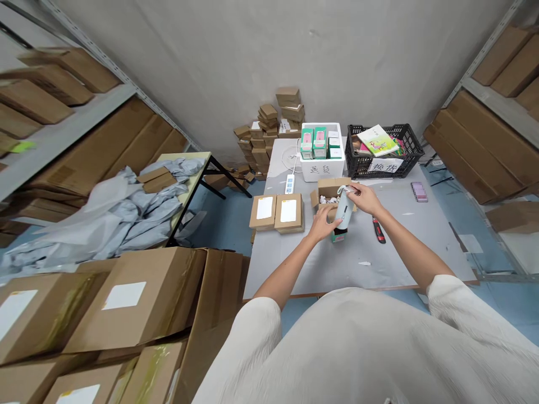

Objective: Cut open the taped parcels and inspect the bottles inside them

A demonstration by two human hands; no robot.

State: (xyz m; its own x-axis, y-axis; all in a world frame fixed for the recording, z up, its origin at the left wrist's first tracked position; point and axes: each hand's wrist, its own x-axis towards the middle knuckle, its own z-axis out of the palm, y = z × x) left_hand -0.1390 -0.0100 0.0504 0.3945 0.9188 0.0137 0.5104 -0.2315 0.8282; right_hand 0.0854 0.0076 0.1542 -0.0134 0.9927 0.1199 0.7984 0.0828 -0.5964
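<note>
White cloth of the wearer's shirt (357,342) lies nearest, well below the fingers. Between the two hands leans a pale blue cylinder (344,209), its lower end just past the left thumb, at the green box (338,238); whether it sits inside the mouth, I cannot tell. The right hand (362,197) has its fingers clamped on the upper end, beside a pale cord loop. The left hand (323,225) has thumb and fingers parted at the lower side; how firmly they grip is unclear. It looks stiff, fairly light and smooth, so it could slip or scuff. Best hold is probably around the firm body, just below the right fingertips, rather than by the soft loop.
</note>
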